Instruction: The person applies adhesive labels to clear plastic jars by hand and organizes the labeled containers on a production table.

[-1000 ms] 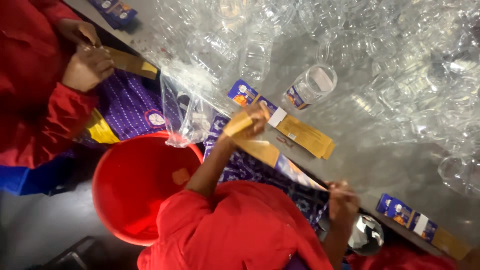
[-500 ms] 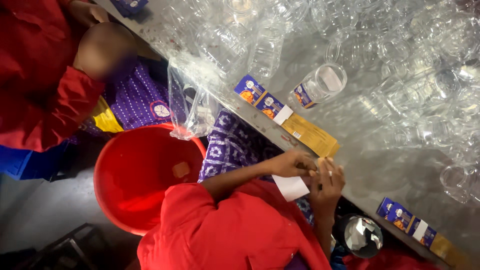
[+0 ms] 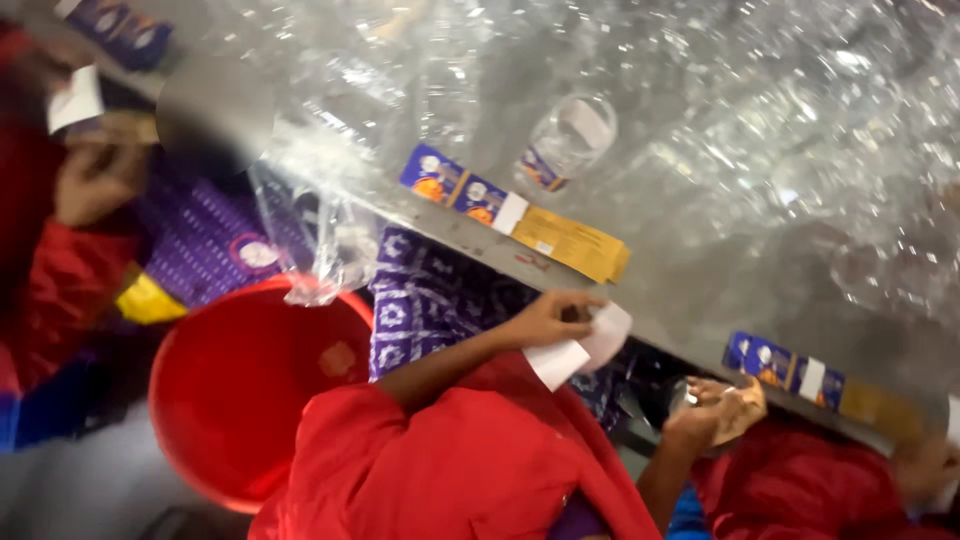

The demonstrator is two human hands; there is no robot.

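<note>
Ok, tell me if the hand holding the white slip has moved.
Yes. A second ago the left hand was up at the blue-and-yellow label strip on the table edge; now it is below it, nearer the body, holding the white slip.

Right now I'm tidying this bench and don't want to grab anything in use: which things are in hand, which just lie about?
In hand:
left hand pinching a white paper slip
right hand, contents unclear

Lying about:
label strip on the table edge
clear jar
red bucket
second label strip
</note>
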